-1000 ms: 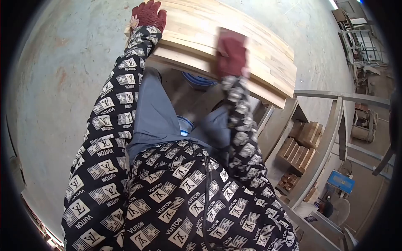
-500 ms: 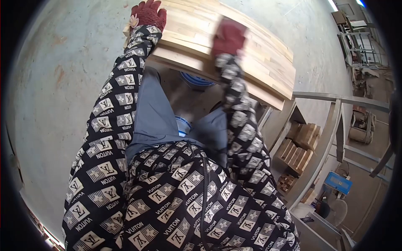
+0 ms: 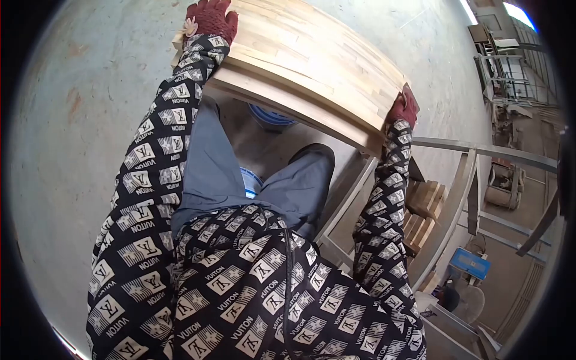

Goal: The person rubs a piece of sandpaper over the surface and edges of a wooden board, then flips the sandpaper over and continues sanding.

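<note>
Pale, edge-glued wooden panels (image 3: 312,51) lie stacked in front of me, the top one with its broad face up. My left hand (image 3: 210,19), in a dark red knitted glove, rests at the left end of the stack with its fingers spread. At the far right end is my right hand (image 3: 405,109), also gloved, its fingers closed at the panel's corner. A thin reddish-brown sheet (image 3: 410,95), which looks like sandpaper, shows a sharp corner at those fingers. The underside of the right hand is hidden.
Below the stack stands a blue bucket (image 3: 271,117), and another blue-and-white container (image 3: 251,182) sits between my legs. A metal frame (image 3: 471,186) stands at right, beside stacked wood blocks (image 3: 423,204). Farther off are a blue box (image 3: 470,263) and a fan (image 3: 471,303).
My right hand has swept from the middle of the top panel to its right end. My left hand stays at the left end. The view has shifted slightly.
</note>
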Demonstrator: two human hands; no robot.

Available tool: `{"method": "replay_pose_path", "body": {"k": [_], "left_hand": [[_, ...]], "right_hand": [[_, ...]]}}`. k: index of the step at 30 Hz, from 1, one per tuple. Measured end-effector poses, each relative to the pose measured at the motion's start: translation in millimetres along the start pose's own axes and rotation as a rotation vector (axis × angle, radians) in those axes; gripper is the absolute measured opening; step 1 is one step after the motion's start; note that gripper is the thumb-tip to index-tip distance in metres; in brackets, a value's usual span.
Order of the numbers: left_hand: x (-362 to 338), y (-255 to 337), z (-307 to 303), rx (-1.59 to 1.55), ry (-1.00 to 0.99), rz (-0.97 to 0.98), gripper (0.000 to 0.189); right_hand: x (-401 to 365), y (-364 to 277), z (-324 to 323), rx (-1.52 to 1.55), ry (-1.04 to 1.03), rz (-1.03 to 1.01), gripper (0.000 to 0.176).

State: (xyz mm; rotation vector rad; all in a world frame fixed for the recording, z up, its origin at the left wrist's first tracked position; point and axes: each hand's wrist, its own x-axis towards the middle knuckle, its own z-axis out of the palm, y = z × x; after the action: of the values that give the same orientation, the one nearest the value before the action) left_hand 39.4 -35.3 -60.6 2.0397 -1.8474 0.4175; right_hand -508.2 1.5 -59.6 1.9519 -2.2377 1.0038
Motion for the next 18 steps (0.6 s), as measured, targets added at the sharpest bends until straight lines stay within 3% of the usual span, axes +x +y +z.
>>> {"method": "replay_pose_path", "body": {"k": [2, 5, 6, 9, 11, 12, 14, 16, 17, 18], "left_hand": [[-2.5, -0.9, 3.4, -0.008, 0.018, -0.016, 0.045], [0.8, 1.0, 6.2, -0.001, 0.019, -0.026, 0.045], [1.5, -0.1, 6.7, 0.018, -0.009, -0.037, 0.045], [-2.5, 1.3, -0.4, -0.013, -0.001, -0.015, 0.045], [-4.8, 3.0, -7.9, -0.035, 0.017, 0.0, 0.045], [-4.7, 3.0, -9.4, -0.036, 0.02, 0.01, 0.045], [-3.2, 1.6, -10.9, -0.028, -0.007, 0.028, 0.044], [-3.9, 3.0, -12.4, -0.042, -0.005, 0.014, 0.043], [-4.9, 3.3, -11.2, -0.049, 0.012, 0.009, 0.043], [-5.8, 3.9, -10.2, -0.056, 0.028, 0.003, 0.043]], "right_hand": [[6.5, -8.5, 23.6, 0.079, -0.033, -0.052, 0.042], [-18.4, -74.5, 62.7, 0.343, -0.097, -0.184, 0.047], [-27.3, -118.7, 59.5, 0.235, -0.262, -0.259, 0.051], [-90.1, -245.2, 78.6, 0.014, -0.073, -0.504, 0.046], [-108.1, -293.5, 60.3, 0.082, -0.167, -0.56, 0.046], [-112.6, -301.0, 49.7, 0.147, -0.234, -0.585, 0.047], [-118.7, -265.5, 52.9, 0.155, -0.094, -0.592, 0.044], [-110.9, -212.2, 39.2, 0.259, -0.009, -0.497, 0.041], [-109.0, -194.1, 20.4, 0.167, 0.06, -0.423, 0.036], [-105.4, -181.3, -6.9, 0.159, -0.022, -0.275, 0.036]]}}
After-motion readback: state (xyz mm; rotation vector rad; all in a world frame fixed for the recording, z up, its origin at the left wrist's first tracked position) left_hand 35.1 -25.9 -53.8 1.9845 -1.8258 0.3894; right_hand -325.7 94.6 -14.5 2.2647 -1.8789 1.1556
